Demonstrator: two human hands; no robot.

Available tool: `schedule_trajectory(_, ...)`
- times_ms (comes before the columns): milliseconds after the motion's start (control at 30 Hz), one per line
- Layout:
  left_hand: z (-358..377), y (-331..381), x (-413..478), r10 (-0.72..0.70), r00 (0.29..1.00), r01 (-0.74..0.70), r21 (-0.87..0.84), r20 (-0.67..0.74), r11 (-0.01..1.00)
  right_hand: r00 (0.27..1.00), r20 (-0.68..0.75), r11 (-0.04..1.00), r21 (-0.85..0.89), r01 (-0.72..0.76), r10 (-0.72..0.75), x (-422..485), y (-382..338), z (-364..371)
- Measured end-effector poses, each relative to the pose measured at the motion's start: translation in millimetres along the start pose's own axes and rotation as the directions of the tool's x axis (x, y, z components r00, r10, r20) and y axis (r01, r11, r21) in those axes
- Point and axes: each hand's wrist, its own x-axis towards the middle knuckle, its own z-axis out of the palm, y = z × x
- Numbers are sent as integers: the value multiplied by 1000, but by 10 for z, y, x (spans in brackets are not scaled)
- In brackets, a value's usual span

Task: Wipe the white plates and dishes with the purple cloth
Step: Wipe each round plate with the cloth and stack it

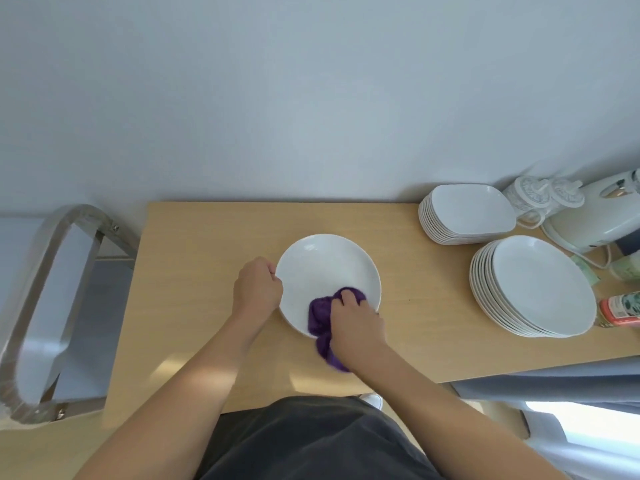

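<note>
Our left hand (257, 285) pinches the left rim of the plate (323, 263) on the desk (207, 251). Our right hand (356, 322) grips the cloth (319, 315), bunched on the plate's near right side, so the bare face lies ahead and leftward.

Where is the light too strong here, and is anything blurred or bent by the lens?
Head view: bright patch on the table by the left forearm; lower right corner blown out white; tail of the purple cloth below the right hand smeared; white plate sharp; metal frame at left bowed.
</note>
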Motion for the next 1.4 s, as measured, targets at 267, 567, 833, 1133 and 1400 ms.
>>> schedule_trajectory(267, -11, -58, 68, -40, 999, 41, -49, 15, 998, 981, -146, 971, 183, 156, -130, 500, -423, 124)
schedule_trajectory(567, -14, -78, 6, -38, 999, 40, -124, 16, 991, 943, -323, 997, -12, 81, -81, 836, -162, -11)
schedule_trajectory(833, -12, -62, -1, -41, 999, 42, -99, 12, 994, 975, -190, 983, -119, -141, 117, 303, 158, -5)
schedule_trajectory(1133, -38, -25, -23, 14, 1000, -14, 10, 12, 1000, 976, 129, 875, 475, 95, -176, -112, 479, -308)
schedule_trajectory(1400, 115, 321, -266, 414, 852, -508, 317, 320, 801, 1000, -14, 488, 873, 19, -15, -192, 893, -421)
